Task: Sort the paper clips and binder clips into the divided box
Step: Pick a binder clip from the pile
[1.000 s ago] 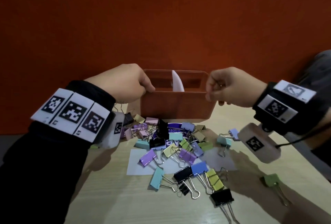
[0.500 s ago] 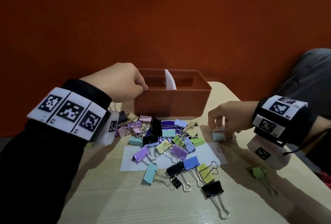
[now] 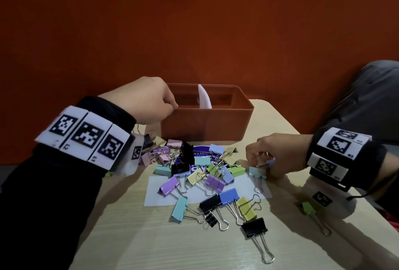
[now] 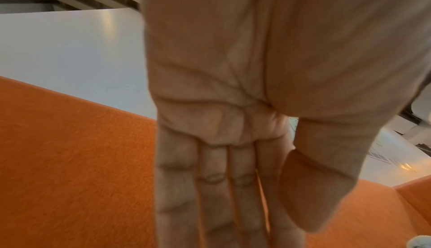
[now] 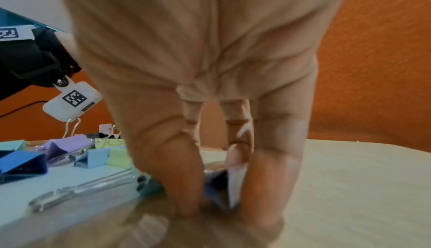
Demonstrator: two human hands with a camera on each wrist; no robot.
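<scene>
An orange divided box (image 3: 205,125) with a white divider (image 3: 204,97) stands at the table's far edge. A pile of coloured binder clips (image 3: 200,172) lies in front of it. My left hand (image 3: 149,101) rests at the box's left end; in the left wrist view its fingers (image 4: 233,178) lie straight along an orange surface. My right hand (image 3: 265,161) is down on the table at the pile's right side. Its thumb and fingers pinch a small blue binder clip (image 5: 215,187), mostly hidden under the fingers. A teal clip (image 3: 257,171) lies right beside it.
A white paper sheet (image 3: 155,194) lies under the pile. A lone green clip (image 3: 308,207) sits near the right table edge, a black clip (image 3: 254,226) toward the front. An orange wall (image 3: 194,32) rises behind the box. Grey cloth (image 3: 367,97) shows at right.
My right hand left the box's right end, dropped to the table right of the pile and took hold of a small clip. The left hand stayed at the box.
</scene>
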